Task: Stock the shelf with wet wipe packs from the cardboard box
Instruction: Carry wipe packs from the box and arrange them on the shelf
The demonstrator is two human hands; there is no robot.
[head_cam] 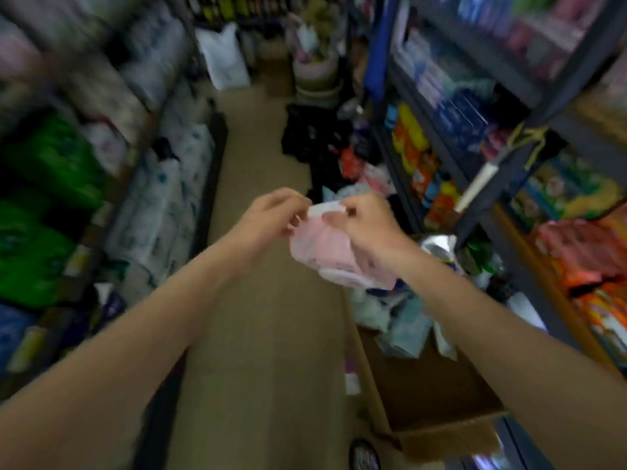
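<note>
At the centre of the frame, a soft pink wet wipe pack (325, 247) with a white top strip is held up between both hands. The left hand (271, 212) pinches its upper left edge; the right hand (368, 222) grips its right side. Below, at lower right, sits an open cardboard box (437, 401). Dark shelving (481, 212) crowds the right edge; a bare strip of floor (264, 334) runs up the middle. Everything is motion-blurred.

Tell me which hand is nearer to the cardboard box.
Right. The right hand holds the pink pack just up-aisle of the cardboard box; the left hand pinches it farther left, over the floor.
</note>
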